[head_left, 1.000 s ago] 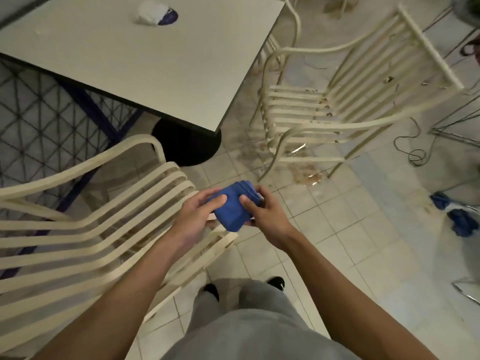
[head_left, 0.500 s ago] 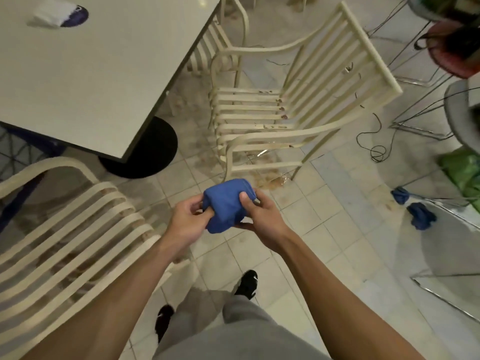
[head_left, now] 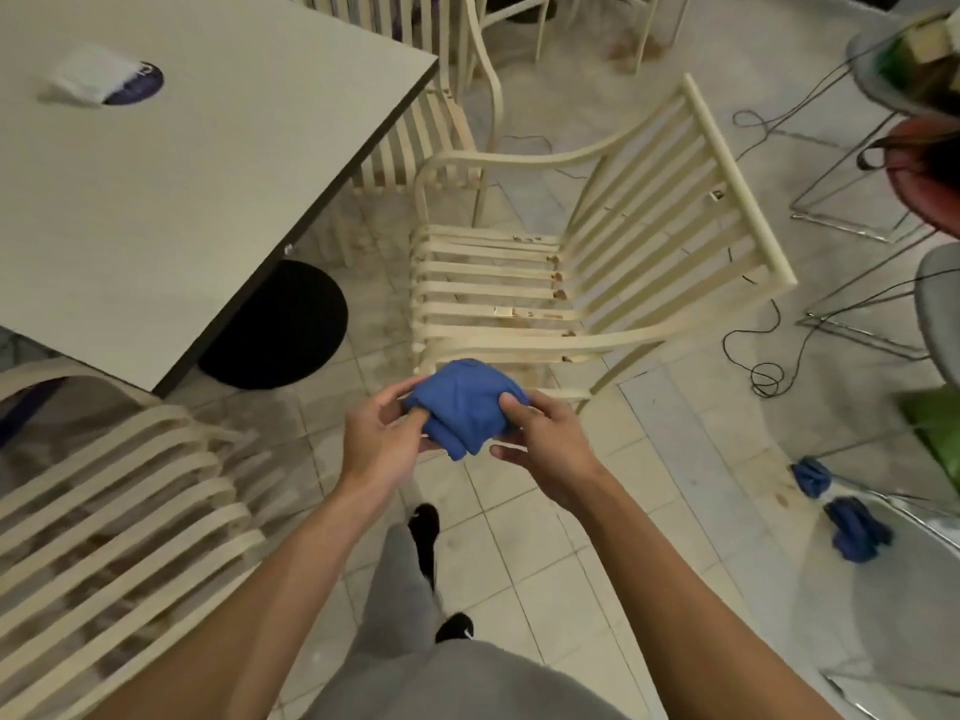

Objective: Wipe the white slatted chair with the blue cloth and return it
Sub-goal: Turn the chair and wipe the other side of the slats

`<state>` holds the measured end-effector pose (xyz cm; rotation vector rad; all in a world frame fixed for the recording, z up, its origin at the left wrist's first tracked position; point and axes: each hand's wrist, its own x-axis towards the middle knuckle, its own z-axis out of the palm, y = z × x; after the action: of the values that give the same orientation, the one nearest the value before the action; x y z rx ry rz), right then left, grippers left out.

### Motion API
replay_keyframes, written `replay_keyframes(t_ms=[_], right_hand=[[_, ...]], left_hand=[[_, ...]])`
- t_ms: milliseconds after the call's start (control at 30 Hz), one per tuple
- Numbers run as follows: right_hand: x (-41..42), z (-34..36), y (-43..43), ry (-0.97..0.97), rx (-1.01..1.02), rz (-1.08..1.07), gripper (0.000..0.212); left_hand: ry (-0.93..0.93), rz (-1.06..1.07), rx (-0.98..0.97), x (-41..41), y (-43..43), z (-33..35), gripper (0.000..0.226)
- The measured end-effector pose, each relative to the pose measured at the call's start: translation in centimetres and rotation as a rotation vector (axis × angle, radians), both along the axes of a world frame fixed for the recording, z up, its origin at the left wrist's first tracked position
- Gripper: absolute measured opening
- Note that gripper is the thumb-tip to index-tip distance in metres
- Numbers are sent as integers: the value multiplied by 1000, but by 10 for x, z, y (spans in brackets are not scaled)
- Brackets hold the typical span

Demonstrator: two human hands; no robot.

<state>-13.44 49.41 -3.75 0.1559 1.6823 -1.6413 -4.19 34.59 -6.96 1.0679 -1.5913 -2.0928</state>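
A bunched blue cloth (head_left: 464,407) is held in mid-air between both hands, just in front of the seat of a white slatted chair (head_left: 654,200). My left hand (head_left: 376,449) pinches the cloth's left side with thumb and fingers. My right hand (head_left: 545,444) grips its right side, thumb on top. The chair stands on the tiled floor ahead, its seat slats stained with brown spots, its back to the right.
A pale square table (head_left: 171,163) on a black round base (head_left: 280,324) stands at the left, with a white cloth (head_left: 91,77) on it. Another slatted chair (head_left: 104,511) is at lower left. Cables (head_left: 763,376) and blue rags (head_left: 852,527) lie on the floor at right.
The view has swung away from the left chair toward the chair ahead, which is now closer. Both hands kept hold of the cloth, bunching it a little more.
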Motion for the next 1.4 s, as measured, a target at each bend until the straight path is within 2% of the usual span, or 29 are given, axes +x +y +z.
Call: replay_keyframes(t_ms=[67, 133, 300, 400, 433, 533, 567, 633, 733, 800, 900, 1000, 1100, 1167, 1267, 1400], right_hand=[[-26, 3, -5, -127, -45, 20, 19], [-52, 1, -12, -163, -35, 63, 17], [-115, -16, -38, 11, 109, 93, 23], [-154, -21, -50, 86, 174, 112, 24], [-166, -23, -54, 107, 182, 130, 24], [-199, -25, -62, 180, 236, 205, 23], [-210, -26, -63, 187, 247, 223, 27], [-227, -28, -64, 95, 170, 188, 45], [-260, -37, -65, -162, -50, 73, 75], [-284, -41, -66, -282, -223, 118, 72], [-321, -43, -74, -374, -414, 192, 64], [-362, -54, -89, -360, -417, 139, 58], [-408, -66, -105, -268, -293, 16, 45], [-437, -76, -111, -220, -233, -41, 38], [-480, -96, -116, -158, -178, -58, 27], [-527, -134, -120, -62, -79, -61, 32]], left_hand=[[27, 18, 55, -23, -4, 1, 38], [52, 14, 97, -48, -10, 3, 37], [89, -56, 264, -118, -31, 3, 36], [82, -113, 343, -156, -41, 1, 22], [77, -123, 324, -168, -42, -1, 24], [-13, -82, 20, -204, -48, -10, 27], [-34, -81, -28, -215, -52, -12, 29], [-17, -127, 51, -232, -59, -15, 29], [40, -178, 278, -260, -66, -18, 30], [62, -176, 379, -284, -67, -19, 34], [88, -174, 414, -325, -69, -22, 36], [62, -121, 320, -369, -73, -33, 23], [-40, -119, 12, -417, -77, -48, 22], [-78, -106, -121, -449, -78, -57, 21], [-132, -115, -188, -495, -80, -74, 19], [-273, -248, -228, -545, -100, -104, 14]])
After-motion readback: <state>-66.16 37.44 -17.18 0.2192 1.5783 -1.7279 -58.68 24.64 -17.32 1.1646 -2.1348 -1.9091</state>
